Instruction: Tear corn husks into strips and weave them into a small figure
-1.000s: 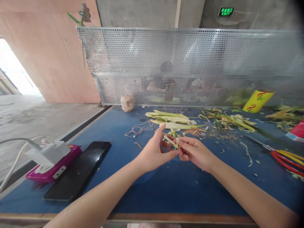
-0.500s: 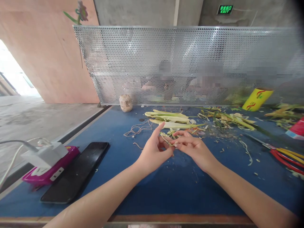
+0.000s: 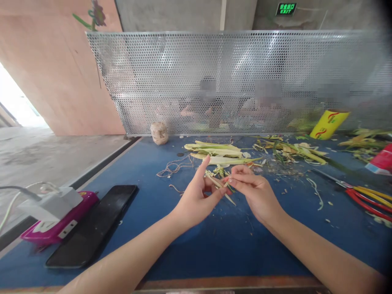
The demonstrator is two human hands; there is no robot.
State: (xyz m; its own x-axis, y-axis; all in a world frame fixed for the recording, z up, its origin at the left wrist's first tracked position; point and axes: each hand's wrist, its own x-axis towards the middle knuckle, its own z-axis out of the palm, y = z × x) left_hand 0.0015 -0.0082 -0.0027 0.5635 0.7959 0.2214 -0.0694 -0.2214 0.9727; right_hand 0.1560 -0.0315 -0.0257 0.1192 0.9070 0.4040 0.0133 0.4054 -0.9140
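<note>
My left hand (image 3: 194,200) is closed in a pinch, thumb pressed toward the forefinger side, on a thin pale strip of husk (image 3: 229,199) whose pointed end sticks out below the fingers. My right hand (image 3: 259,194) meets it from the right, its thumb and forefinger pinched on the same strip. The fingertips of both hands nearly touch, and part of the strip is hidden behind them. Just beyond lies a stack of pale green husks (image 3: 214,149), with small torn bits close behind the hands.
A black phone (image 3: 92,226) and a magenta power strip (image 3: 87,202) with a white plug lie left. Loose string (image 3: 176,166) and a twine ball (image 3: 159,133) are farther back. Scissors (image 3: 352,188), plant scraps (image 3: 301,152) and a yellow roll (image 3: 329,124) lie right. A perforated metal screen (image 3: 171,81) stands behind.
The strip's pointed end now shows below my left fingers. My right hand has shifted slightly, fingers more tightly bunched. The whole view has moved a little.
</note>
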